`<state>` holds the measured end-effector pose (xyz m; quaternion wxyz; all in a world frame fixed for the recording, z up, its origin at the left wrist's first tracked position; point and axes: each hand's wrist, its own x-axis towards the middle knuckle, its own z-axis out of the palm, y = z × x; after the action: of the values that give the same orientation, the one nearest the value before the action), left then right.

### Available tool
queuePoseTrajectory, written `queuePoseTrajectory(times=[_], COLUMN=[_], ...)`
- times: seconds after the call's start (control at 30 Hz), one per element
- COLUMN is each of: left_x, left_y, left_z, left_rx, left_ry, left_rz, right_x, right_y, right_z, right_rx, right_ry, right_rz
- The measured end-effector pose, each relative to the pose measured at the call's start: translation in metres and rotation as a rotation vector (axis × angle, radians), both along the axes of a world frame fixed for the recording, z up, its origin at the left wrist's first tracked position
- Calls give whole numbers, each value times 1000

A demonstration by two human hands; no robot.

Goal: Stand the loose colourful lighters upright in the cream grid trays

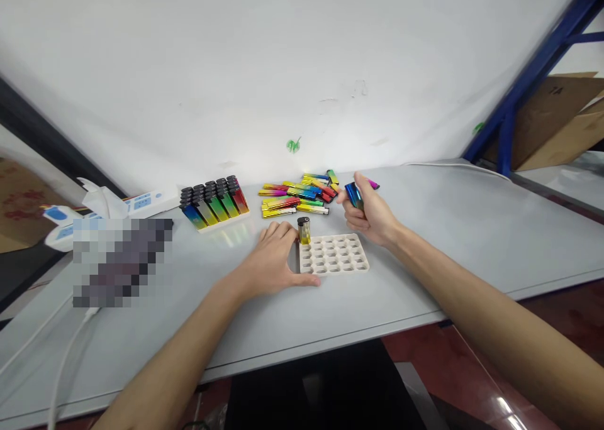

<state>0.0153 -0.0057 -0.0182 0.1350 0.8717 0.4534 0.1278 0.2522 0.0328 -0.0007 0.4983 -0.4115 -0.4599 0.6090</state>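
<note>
At the far left of the grey worktop [448, 254], a blurred-out patch is seen, with white cables [70, 348] trailing from it toward the near edge. Behind it, a white power strip [141, 202] is laid against the wall. Further right, a full tray [216, 205] of upright lighters with black caps is set, their bodies shaded from blue through yellow and green to red.

The left hand [276, 257] is laid flat on the worktop, fingers spread and released, nothing being grasped; its thumb is pressed along the near left corner of the white tray [336, 254]. This tray is divided into many small cells, nearly all of them unfilled. One yellow lighter [304, 230] with a black cap is stood upright in the far left corner cell, just beside the fingertips of the left hand.

Behind the white tray, a loose pile [297, 194] of multicoloured lighters is scattered on the worktop, lying flat and overlapping.

The right hand [370, 219] is held above the far right corner of the white tray, clenched around a blue lighter [353, 194], which is gripped upright between thumb and fingers. A pink-tipped piece is seen past the fingers; whether it is held cannot be told.

At the far right, a blue frame [528, 78] and cardboard boxes [557, 119] are seen beyond the worktop.
</note>
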Motion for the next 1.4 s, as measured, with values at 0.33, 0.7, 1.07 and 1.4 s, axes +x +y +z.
queuePoseTrajectory(times=[0.33, 0.7, 1.07, 1.4], left_x=[2, 2, 0, 2], left_y=[-2, -2, 0, -3], left_z=[3, 2, -1, 2], left_rx=[-4, 12, 19, 4], left_ry=[16, 19, 17, 25], left_rz=[9, 15, 11, 36], right_x=[0, 1, 0, -7], right_y=[2, 1, -1, -10], right_z=[2, 1, -2, -8], right_rx=[-122, -91, -10, 371], right_ry=[-67, -25, -85, -339], right_rz=[-89, -65, 9, 186])
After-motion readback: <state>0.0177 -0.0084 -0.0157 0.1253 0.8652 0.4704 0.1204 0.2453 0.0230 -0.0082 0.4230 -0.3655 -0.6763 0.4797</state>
